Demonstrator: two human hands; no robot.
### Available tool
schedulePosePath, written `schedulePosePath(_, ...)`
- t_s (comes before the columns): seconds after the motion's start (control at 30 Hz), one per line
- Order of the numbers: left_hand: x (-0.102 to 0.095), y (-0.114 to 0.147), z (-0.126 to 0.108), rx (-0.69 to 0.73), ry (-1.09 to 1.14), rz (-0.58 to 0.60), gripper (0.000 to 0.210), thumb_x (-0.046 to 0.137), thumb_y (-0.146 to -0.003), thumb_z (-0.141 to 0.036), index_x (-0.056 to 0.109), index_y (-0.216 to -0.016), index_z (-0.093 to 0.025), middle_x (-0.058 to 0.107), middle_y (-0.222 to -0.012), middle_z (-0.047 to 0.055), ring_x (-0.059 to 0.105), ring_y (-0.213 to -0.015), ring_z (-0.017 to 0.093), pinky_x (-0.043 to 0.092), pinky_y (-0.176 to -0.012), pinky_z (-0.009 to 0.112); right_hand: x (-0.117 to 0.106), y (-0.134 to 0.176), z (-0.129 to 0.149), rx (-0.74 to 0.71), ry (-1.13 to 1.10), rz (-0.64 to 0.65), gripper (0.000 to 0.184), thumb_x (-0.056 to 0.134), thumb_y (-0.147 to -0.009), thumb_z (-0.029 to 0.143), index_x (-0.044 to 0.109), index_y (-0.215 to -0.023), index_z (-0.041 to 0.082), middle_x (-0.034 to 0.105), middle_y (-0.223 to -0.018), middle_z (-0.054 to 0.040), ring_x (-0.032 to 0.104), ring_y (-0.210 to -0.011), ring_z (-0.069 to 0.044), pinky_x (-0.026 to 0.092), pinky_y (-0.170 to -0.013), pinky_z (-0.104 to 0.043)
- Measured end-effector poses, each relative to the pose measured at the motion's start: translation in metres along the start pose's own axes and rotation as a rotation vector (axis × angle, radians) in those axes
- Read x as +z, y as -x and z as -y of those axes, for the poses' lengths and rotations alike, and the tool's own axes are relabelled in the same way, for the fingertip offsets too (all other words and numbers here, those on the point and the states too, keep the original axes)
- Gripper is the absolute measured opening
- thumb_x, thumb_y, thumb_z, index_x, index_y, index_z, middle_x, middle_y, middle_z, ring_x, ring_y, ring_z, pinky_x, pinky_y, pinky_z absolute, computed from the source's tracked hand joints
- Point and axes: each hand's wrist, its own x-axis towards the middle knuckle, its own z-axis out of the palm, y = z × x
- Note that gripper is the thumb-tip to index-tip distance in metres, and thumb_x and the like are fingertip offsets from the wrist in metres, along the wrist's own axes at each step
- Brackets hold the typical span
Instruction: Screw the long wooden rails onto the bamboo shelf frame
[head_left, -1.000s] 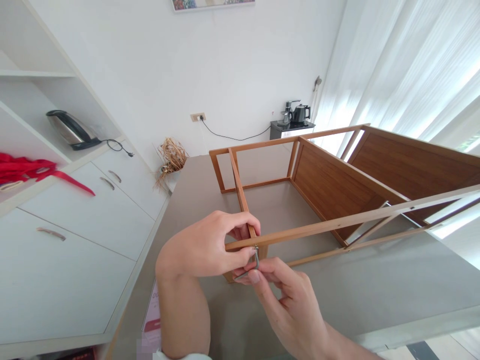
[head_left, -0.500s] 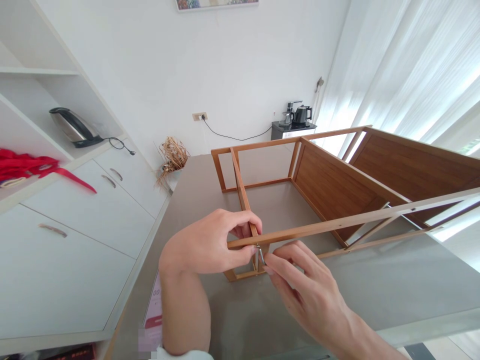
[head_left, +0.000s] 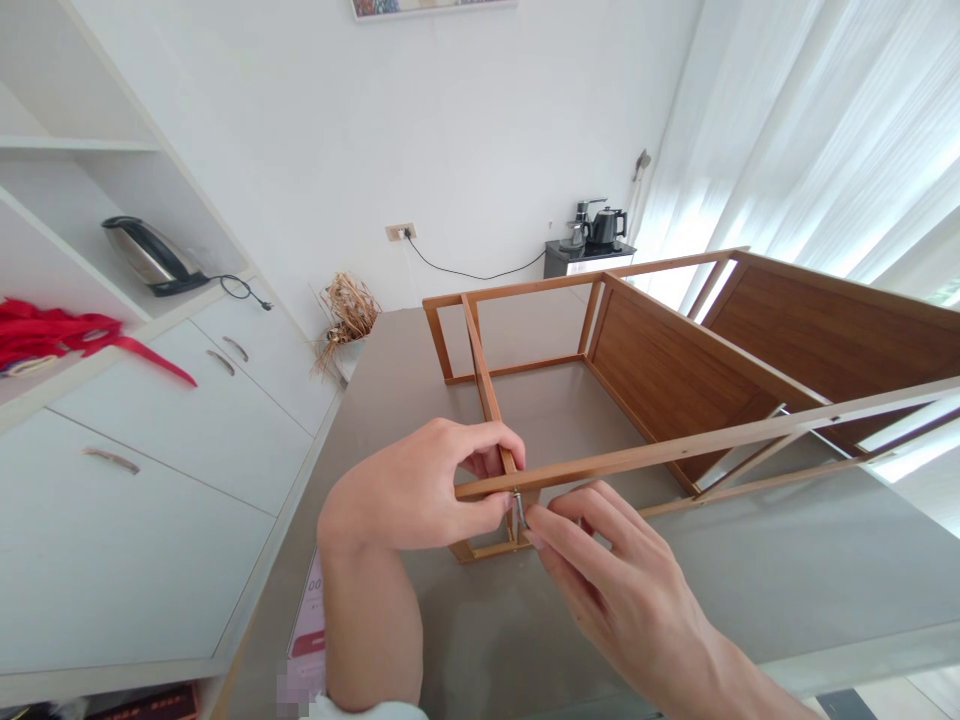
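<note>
A wooden shelf rack lies on its side on the grey tabletop. My left hand is closed around the near rail at its corner joint with a crossbar, thumb below and fingers above. The fingertips of my right hand pinch a small silvery rod, which looks like a hex key. Its upper end meets the underside of the rail, at a small brassy fitting beside my left thumb. The lower end is partly hidden by my right fingertips.
The grey table carries the rack, with a pink printed sheet by my left forearm. White cabinets stand to the left, holding an electric kettle and red ribbon. Dried plants and a black kettle stand are behind.
The silvery rod has turned slightly at the rail, with my right fingertips shifting a little left. My left hand and the rack keep their places.
</note>
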Motion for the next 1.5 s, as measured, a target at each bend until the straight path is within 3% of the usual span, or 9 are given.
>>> schedulePosePath(0.43, 0.001, 0.0, 0.002, 0.013, -0.011, -0.004, 0.022, 0.058, -0.079, -0.02, 0.063, -0.1, -0.023, 0.07, -0.09, -0.002, 0.063, -0.082, 0.014, 0.047, -0.076, 0.024, -0.005, -0.003, 0.002, -0.024, -0.01, 0.053, 0.025, 0.049, -0.093, 0.003, 0.06, -0.109, 0.019, 0.056, -0.084, -0.0035, 0.047, -0.074, -0.014, 0.044, -0.066, -0.026)
schedulePosePath(0.8, 0.0, 0.001, 0.001, 0.013, -0.009, -0.006, 0.021, 0.058, -0.079, -0.02, 0.063, -0.099, -0.023, 0.07, -0.089, -0.002, 0.063, -0.081, 0.014, 0.048, -0.076, 0.024, -0.007, -0.006, 0.006, 0.013, -0.03, 0.025, 0.023, 0.048, -0.094, 0.005, 0.062, -0.103, 0.02, 0.054, -0.08, -0.0019, 0.046, -0.07, -0.013, 0.042, -0.064, -0.024)
schedulePosePath(1.3, 0.001, 0.0, 0.002, 0.007, -0.014, -0.004, 0.019, 0.058, -0.079, -0.019, 0.062, -0.098, -0.023, 0.07, -0.089, -0.002, 0.064, -0.081, 0.014, 0.048, -0.077, 0.024, -0.028, -0.018, 0.011, -0.077, 0.207, 0.085, 0.032, 0.041, -0.093, 0.004, 0.064, -0.108, 0.019, 0.062, -0.09, -0.0054, 0.051, -0.08, -0.018, 0.041, -0.07, -0.03)
schedulePosePath(1.5, 0.001, 0.0, 0.002, 0.017, -0.015, -0.005, 0.019, 0.058, -0.08, -0.019, 0.062, -0.097, -0.023, 0.071, -0.089, -0.003, 0.064, -0.082, 0.014, 0.048, -0.078, 0.024, -0.009, -0.01, 0.007, 0.066, -0.011, 0.074, 0.02, 0.046, -0.097, 0.011, 0.064, -0.098, 0.021, 0.063, -0.08, -0.001, 0.054, -0.073, -0.014, 0.042, -0.066, -0.025)
